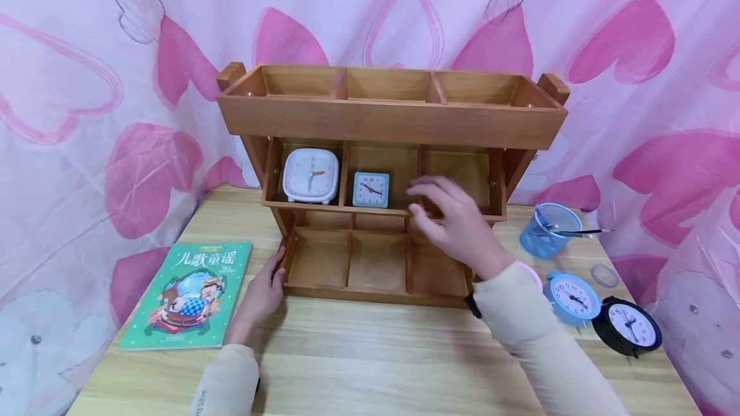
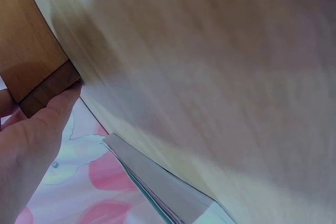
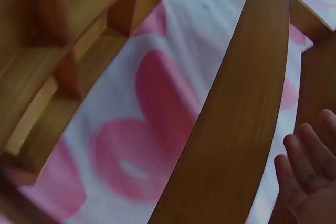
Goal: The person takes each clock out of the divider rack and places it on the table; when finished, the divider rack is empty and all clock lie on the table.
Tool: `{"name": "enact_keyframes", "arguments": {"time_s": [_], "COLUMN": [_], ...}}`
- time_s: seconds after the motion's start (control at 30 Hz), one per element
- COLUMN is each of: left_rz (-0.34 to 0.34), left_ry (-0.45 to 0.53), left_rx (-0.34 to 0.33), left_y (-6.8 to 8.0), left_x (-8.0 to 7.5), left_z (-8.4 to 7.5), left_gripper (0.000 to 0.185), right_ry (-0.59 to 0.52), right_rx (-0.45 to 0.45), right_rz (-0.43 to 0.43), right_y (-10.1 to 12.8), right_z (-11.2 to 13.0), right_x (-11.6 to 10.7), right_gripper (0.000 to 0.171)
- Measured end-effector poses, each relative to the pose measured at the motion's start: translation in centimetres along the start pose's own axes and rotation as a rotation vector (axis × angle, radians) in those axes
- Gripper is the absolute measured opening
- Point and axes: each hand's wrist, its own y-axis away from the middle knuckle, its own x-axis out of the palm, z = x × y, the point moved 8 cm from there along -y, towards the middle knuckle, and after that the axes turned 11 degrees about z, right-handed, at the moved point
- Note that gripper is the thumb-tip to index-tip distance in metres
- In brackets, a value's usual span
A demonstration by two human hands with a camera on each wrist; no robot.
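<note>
We saw one three-tier wooden rack [image 1: 381,121] standing at the back of the table [image 1: 370,358], each tier split into three compartments. The middle tier held two clocks: a white square clock [image 1: 311,175] in its left compartment and a small teal clock [image 1: 370,189] in the centre one. The right hand [image 1: 453,220] hovered in front of the middle tier's right compartment, fingers spread and loose, holding nothing. The left hand [image 1: 263,294] rested against the rack's lower left corner, fingers straight along the wood. Left of it lay one green picture book [image 1: 187,294]. At the right stood one blue mesh cup [image 1: 549,230] with a pen, one tape ring [image 1: 604,275], and two more clocks, a blue alarm clock [image 1: 572,297] and a black alarm clock [image 1: 630,326].
</note>
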Motion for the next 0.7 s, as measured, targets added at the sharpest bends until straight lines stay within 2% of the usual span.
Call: {"name": "enact_keyframes", "arguments": {"time_s": [0.07,0.33,0.53,0.7], "left_rz": [-0.003,0.006,0.012,0.009], "left_ry": [0.002,0.020,0.032,0.027], "left_rx": [0.001,-0.017,-0.028,-0.022], "left_y": [0.0,0.1,0.1,0.1], "left_x": [0.1,0.2,0.4,0.4], "left_z": [0.1,0.4,0.5,0.3], "left_gripper": [0.050,0.051,0.049,0.049], "right_ry": [0.028,0.223,0.387,0.374], "right_rx": [0.002,0.180,0.188,0.193], "right_rz": [0.039,0.220,0.230,0.249], "right_y": [-1.6,-4.9,-5.8,-5.7], "right_z": [-0.1,-1.7,-1.8,-2.0], "right_x": [1.0,4.5,5.3,5.1], "right_gripper": [0.026,0.043,0.039,0.039]}}
